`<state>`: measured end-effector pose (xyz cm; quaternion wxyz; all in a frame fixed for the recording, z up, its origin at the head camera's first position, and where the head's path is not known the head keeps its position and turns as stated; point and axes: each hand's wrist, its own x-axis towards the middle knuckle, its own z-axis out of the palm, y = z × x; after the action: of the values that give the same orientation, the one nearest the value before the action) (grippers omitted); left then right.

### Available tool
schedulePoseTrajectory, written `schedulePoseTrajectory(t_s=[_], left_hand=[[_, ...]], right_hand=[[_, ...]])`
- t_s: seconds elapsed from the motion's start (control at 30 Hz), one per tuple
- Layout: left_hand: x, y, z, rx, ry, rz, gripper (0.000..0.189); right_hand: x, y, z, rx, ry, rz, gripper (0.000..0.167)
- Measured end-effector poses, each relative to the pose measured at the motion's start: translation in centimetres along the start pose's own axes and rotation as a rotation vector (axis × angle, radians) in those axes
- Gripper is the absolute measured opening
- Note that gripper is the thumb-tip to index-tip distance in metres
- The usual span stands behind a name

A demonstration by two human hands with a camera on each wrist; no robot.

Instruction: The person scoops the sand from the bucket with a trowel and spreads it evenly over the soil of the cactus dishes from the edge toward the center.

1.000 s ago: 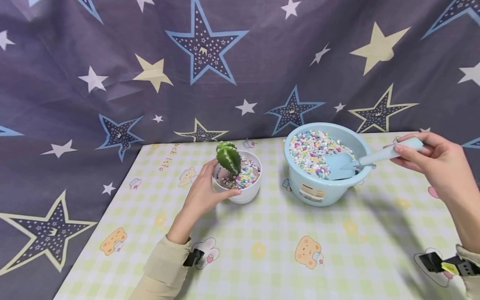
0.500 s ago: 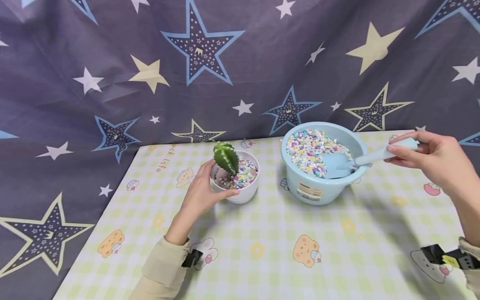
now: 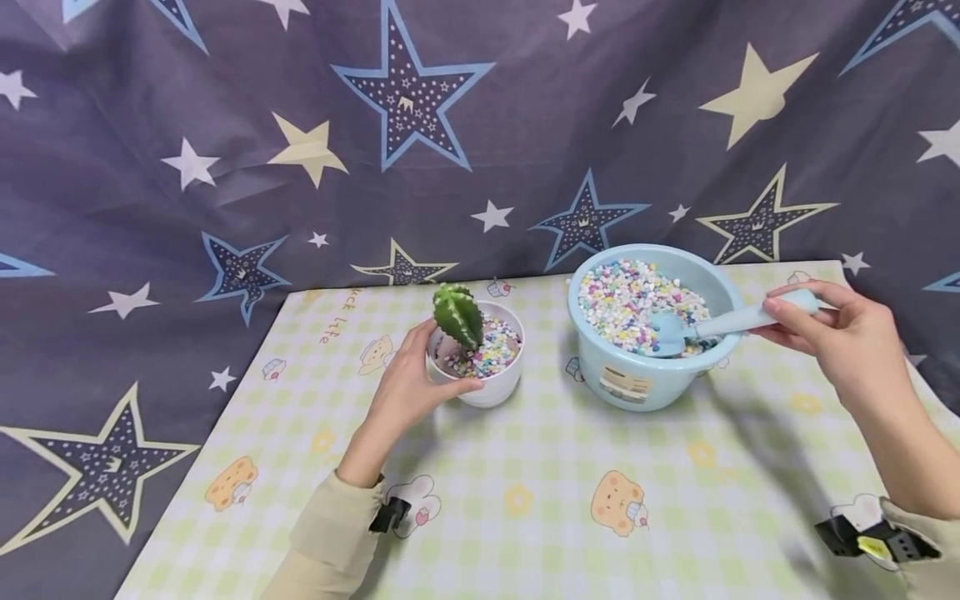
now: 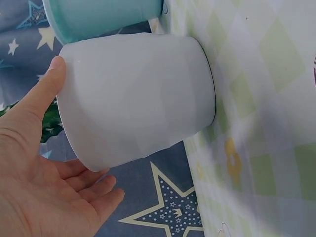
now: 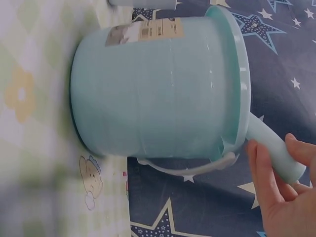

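Observation:
My left hand holds the rim side of a white flowerpot, thumb in front and fingers behind. A green ribbed cactus leans left in it, with colourful pebbles over brownish soil. In the left wrist view the thumb lies at the rim of the pot. My right hand grips the handle of a light blue hand shovel. Its blade is partly buried in the pebbles inside a light blue bucket. The right wrist view shows the shovel handle slanting over the bucket's rim.
The table wears a green-checked cloth with cartoon prints. A dark star-patterned curtain hangs right behind it. The bucket's carrying handle hangs at its side, and the bucket stands right of the pot.
The right hand has moved left and slightly down toward the bucket, pushing the shovel blade deeper into the pebbles. The left hand and pot have stayed in place.

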<state>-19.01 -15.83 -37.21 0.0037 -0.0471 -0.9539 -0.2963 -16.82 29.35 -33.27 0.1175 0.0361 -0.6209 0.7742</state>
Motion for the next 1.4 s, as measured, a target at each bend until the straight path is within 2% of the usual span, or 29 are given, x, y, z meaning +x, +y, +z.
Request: schedulePoseTrajectory(t_s=[0.17, 0.3, 0.57, 0.77, 1.13, 1.4], left_hand=[[0.1, 0.1, 0.0, 0.005, -0.006, 0.0, 0.117], [0.1, 0.1, -0.1, 0.003, -0.003, 0.003, 0.116], [0.1, 0.1, -0.1, -0.004, 0.001, 0.011, 0.115], [0.1, 0.1, -0.2, -0.007, 0.008, 0.012, 0.115], [0.0, 0.1, -0.1, -0.021, 0.018, 0.02, 0.114], [0.0, -0.2, -0.2, -0.073, -0.003, 0.042, 0.114]], right_hand=[[-0.6, 0.3, 0.4, 0.088, 0.039, -0.067, 0.021], [-0.8, 0.4, 0.4, 0.094, 0.075, -0.089, 0.017], [-1.0, 1.0, -0.4, 0.219, 0.102, -0.072, 0.017], [-0.9, 1.5, -0.6, 0.286, 0.123, -0.025, 0.017], [-0.9, 2.0, -0.7, 0.369, 0.13, -0.008, 0.016], [-0.8, 2.3, -0.8, 0.39, 0.12, -0.005, 0.015]])
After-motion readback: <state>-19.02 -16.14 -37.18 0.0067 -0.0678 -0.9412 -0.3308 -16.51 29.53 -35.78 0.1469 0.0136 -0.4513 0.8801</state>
